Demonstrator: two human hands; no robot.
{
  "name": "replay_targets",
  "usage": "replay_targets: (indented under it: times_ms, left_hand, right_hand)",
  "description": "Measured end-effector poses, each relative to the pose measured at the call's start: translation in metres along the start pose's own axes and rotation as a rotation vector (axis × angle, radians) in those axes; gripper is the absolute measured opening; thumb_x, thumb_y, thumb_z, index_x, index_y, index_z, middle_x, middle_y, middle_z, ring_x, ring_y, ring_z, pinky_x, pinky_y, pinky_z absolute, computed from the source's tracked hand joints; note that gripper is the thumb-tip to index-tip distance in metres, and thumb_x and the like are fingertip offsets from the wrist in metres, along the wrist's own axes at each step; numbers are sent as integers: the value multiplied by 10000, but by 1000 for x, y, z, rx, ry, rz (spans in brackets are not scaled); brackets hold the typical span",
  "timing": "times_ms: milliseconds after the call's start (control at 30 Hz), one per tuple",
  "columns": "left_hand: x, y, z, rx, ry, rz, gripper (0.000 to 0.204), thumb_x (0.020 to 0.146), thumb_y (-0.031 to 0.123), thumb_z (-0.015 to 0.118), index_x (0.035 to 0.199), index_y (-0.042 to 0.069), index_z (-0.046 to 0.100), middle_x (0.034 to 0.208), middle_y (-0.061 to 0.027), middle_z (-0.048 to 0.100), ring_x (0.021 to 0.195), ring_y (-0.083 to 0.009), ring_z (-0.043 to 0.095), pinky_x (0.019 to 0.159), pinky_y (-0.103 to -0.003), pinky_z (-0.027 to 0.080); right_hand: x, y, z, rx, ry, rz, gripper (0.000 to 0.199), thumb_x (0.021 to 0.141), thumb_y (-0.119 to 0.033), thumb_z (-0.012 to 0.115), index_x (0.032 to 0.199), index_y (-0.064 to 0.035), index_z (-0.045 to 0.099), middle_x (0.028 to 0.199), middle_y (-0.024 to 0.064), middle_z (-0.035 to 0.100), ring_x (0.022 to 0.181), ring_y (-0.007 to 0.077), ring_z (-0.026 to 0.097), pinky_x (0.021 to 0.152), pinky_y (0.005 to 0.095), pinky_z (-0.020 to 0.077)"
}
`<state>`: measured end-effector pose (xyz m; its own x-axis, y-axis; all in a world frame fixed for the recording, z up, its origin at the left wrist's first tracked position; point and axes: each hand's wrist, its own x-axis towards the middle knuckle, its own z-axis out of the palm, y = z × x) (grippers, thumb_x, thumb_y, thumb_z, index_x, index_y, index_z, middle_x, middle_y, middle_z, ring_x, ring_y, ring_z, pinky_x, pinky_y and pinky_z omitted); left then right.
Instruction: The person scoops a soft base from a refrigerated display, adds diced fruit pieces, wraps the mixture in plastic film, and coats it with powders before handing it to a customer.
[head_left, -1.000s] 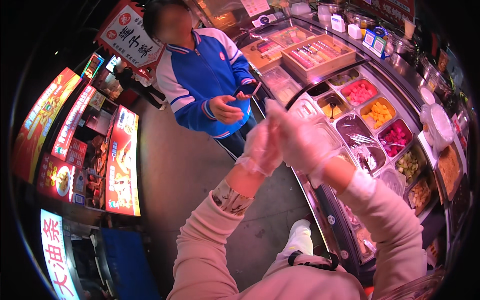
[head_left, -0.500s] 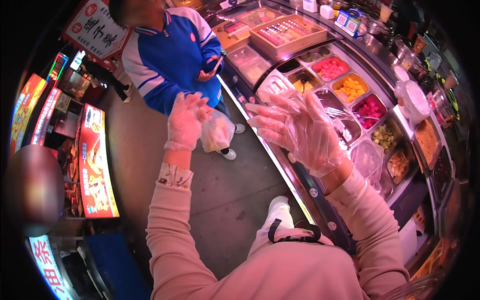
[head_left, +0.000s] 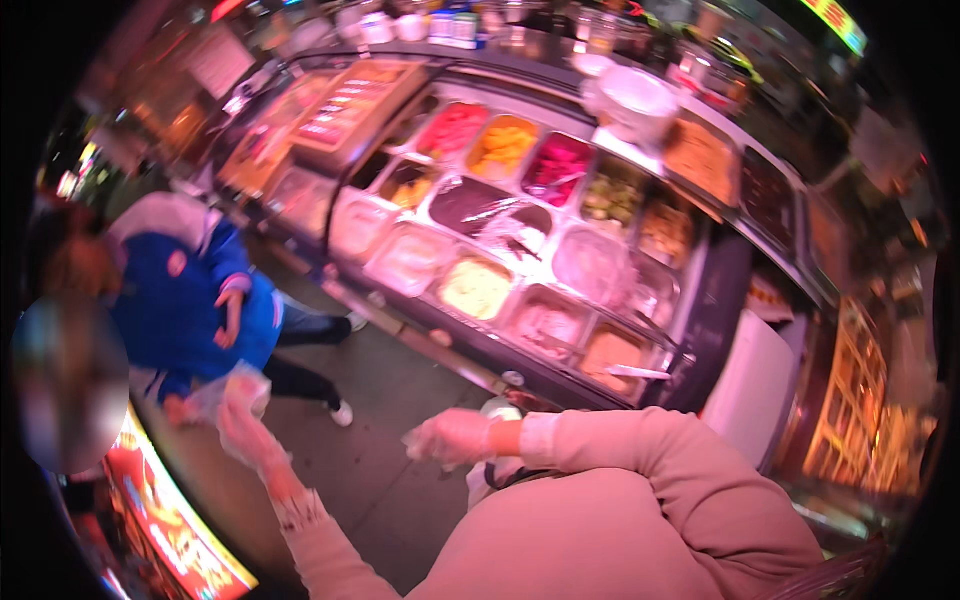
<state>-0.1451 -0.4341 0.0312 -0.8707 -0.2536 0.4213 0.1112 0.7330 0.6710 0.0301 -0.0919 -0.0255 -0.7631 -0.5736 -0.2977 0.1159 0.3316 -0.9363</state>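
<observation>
My left hand [head_left: 248, 428], in a clear plastic glove, reaches out at the lower left beside a pale, translucent plastic bag [head_left: 212, 394]. Glove and bag blur together, so I cannot tell whether its fingers touch or grip the bag. Another person's hand [head_left: 180, 410] is at the bag's other side. In front of my body, my right hand [head_left: 455, 438], gloved too, has its fingers curled in and nothing visible in them. It is just short of the counter's near edge, by the metal topping trays [head_left: 545, 318].
The person in a blue and white jacket [head_left: 180, 290] stands at the left. The counter holds pink, yellow, magenta and green foods in trays. A spoon [head_left: 638, 372] lies over the nearest one. White round containers [head_left: 635, 100] stand behind. A lit red sign [head_left: 165, 510] is lower left.
My view has swung right and blurred. My raised, spread hands have come down: the left to beside the bag and person, the right away from the trays to my front, its fingers curling.
</observation>
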Motion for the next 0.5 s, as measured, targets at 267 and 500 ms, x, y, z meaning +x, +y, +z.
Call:
replay_targets:
  times_ms: [267, 500]
  left_hand:
    - [-246, 157, 68, -239, -613, 482, 582, 1057, 276, 539, 1558, 15, 395, 1541, -218, 508, 1126, -418, 690, 884, -519, 579]
    - [-215, 65, 57, 272, -861, 107, 520, 1021, 313, 629, 1423, -13, 577, 1265, -286, 682, 1140, -433, 682, 962, -489, 532]
  right_hand:
    - [-24, 43, 13, 1420, 7, 97, 823, 1052, -658, 498, 1606, -54, 419, 1599, 113, 443, 1407, 295, 481, 1132, 408, 477]
    - [-91, 9, -25, 1384, 358, 213, 906, 961, -751, 585, 1530, -55, 478, 1594, 115, 377, 1412, 316, 440, 1070, 548, 485]
